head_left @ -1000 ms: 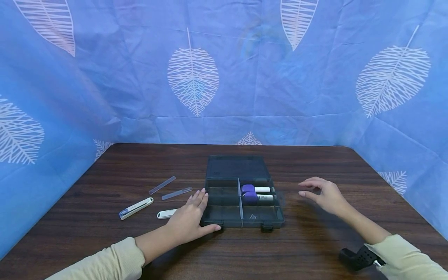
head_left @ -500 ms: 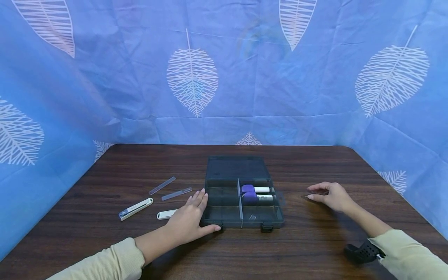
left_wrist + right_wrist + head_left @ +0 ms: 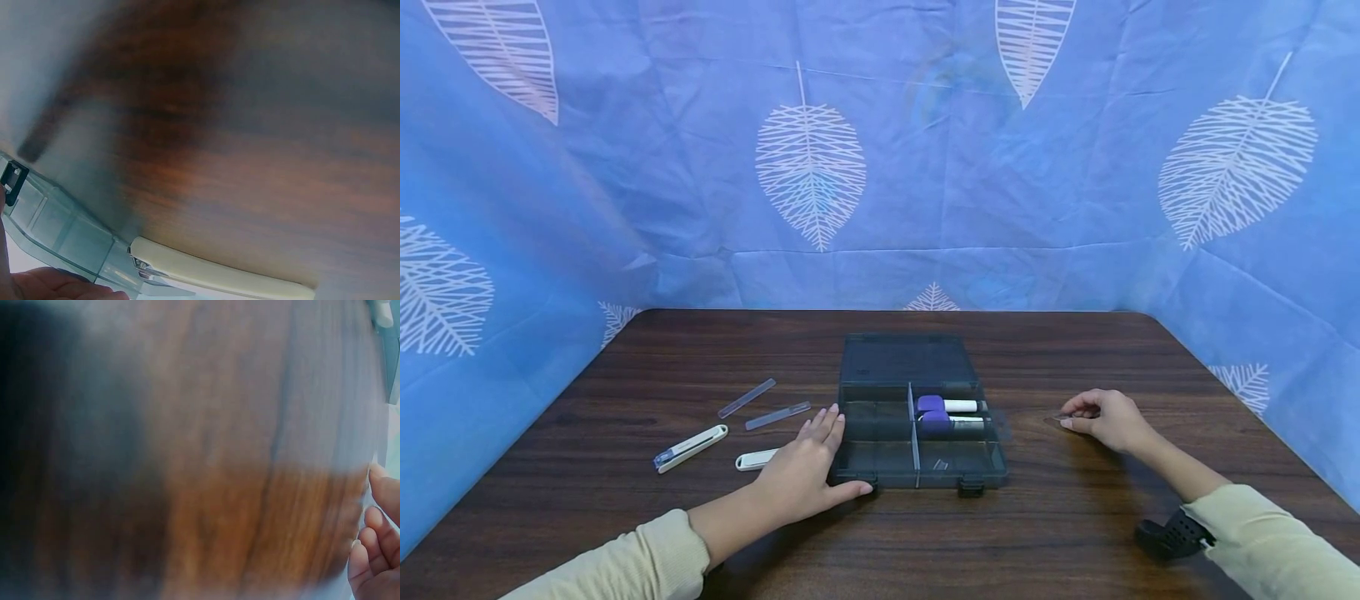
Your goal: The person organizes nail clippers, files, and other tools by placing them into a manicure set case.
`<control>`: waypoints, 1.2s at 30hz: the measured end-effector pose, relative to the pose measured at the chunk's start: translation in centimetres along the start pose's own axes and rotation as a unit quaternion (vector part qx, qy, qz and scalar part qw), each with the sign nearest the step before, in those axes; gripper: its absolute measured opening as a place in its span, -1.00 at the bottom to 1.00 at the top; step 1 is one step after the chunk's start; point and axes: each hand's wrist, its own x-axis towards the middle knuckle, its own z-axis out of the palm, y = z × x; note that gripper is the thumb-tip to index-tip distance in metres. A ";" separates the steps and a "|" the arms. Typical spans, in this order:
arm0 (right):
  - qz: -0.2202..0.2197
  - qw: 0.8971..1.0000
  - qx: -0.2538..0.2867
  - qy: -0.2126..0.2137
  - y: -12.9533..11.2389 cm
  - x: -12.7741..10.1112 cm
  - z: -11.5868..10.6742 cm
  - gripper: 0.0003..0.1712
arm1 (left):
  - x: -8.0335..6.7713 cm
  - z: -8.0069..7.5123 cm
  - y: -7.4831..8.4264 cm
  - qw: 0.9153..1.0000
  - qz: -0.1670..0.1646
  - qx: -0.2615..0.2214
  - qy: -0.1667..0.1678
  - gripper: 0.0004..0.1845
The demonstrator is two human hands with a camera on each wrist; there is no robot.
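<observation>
Right hand [image 3: 1108, 419] pinches a clear strip [image 3: 1057, 419] flat on the table [image 3: 1075, 533]; I'd lift one edge first. Left hand [image 3: 805, 475], fingers flat, steadies the box [image 3: 917, 417].

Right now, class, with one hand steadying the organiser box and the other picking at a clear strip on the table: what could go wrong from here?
1. The clear strip under the right hand lies flat and barely shows against the dark table; the grip may well slip.
2. The left hand rests only against the organiser box side, so a nudge might slide it.
3. A white clip beside that hand could get knocked.
</observation>
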 end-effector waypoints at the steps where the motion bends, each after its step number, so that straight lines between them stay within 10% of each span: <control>1: 0.004 1.000 0.000 0.000 0.0 0.0 0.1 -0.85 | 0.0 0.0 0.0 1.000 0.000 0.001 0.000 -0.03; 36: -0.004 0.999 0.024 0.031 -3.2 -0.8 -1.4 -0.84 | 0.0 -0.1 0.0 1.000 0.005 -0.001 0.003 -0.05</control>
